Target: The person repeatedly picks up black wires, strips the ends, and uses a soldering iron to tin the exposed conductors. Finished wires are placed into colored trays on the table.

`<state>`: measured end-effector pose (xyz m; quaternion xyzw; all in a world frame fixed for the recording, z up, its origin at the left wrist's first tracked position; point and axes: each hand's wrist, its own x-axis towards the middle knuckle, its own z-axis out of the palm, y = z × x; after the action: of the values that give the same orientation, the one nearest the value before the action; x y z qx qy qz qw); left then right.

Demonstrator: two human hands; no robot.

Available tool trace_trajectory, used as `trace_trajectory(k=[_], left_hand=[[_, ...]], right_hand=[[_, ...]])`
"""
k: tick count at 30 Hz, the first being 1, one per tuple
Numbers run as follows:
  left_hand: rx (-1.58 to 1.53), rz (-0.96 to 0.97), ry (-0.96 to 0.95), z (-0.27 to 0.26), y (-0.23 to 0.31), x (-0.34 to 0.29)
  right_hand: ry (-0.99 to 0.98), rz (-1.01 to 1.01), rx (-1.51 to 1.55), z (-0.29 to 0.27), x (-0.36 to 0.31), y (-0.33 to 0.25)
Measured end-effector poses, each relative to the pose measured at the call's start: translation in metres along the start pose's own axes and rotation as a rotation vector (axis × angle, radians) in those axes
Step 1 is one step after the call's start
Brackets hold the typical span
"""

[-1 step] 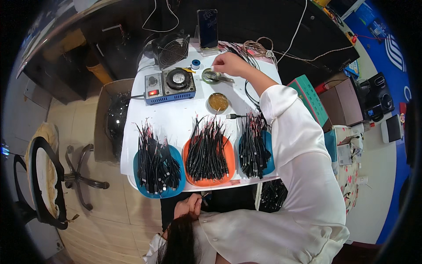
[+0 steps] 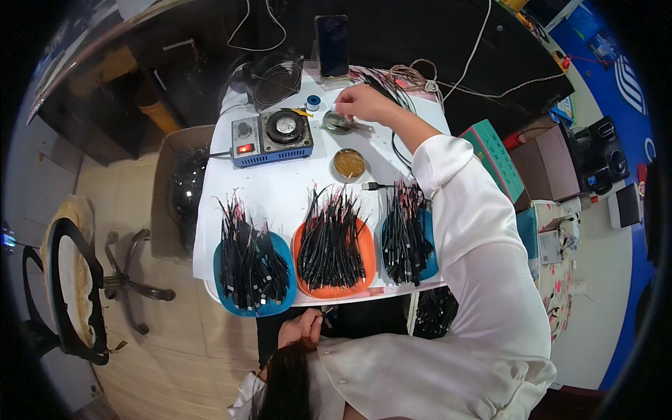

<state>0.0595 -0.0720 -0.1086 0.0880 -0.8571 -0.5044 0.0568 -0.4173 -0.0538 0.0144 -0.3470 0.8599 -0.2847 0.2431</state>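
Note:
My right hand (image 2: 362, 103) reaches to the far part of the white table, fingers pinched together over a small round greenish dish (image 2: 329, 120). Whatever the fingertips hold is too small to make out. A flat metal strip (image 2: 364, 128) rests across the dish's right side. Down by my lap, below the table's near edge, my left hand (image 2: 301, 327) is closed; a small thin end pokes out beside it, its kind unclear. Nearer than the dish stands a round tub of amber paste (image 2: 348, 164). Left of them is a blue solder pot (image 2: 285, 127) with its switch lit red.
Black USB cables with stripped ends fill a left blue tray (image 2: 287, 248), an orange tray (image 2: 367, 246) and a right blue tray (image 2: 429, 241). Behind are a solder spool (image 2: 313, 103), a fan (image 2: 276, 82) and a phone on a stand (image 2: 332, 45). A green box (image 2: 493, 157) stands right.

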Motion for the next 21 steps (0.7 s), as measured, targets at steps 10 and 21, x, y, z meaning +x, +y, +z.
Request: trace_trajectory(k=[10, 21], left_hand=[[-0.021, 0.083, 0.037, 0.001, -0.004, 0.005], [-0.024, 0.066, -0.005, -0.002, 0.001, 0.003]], right_hand=[[0.014, 0.018, 0.313, 0.036, 0.009, -0.027], [0.047, -0.445, -0.191, 0.022, -0.05, -0.047]])
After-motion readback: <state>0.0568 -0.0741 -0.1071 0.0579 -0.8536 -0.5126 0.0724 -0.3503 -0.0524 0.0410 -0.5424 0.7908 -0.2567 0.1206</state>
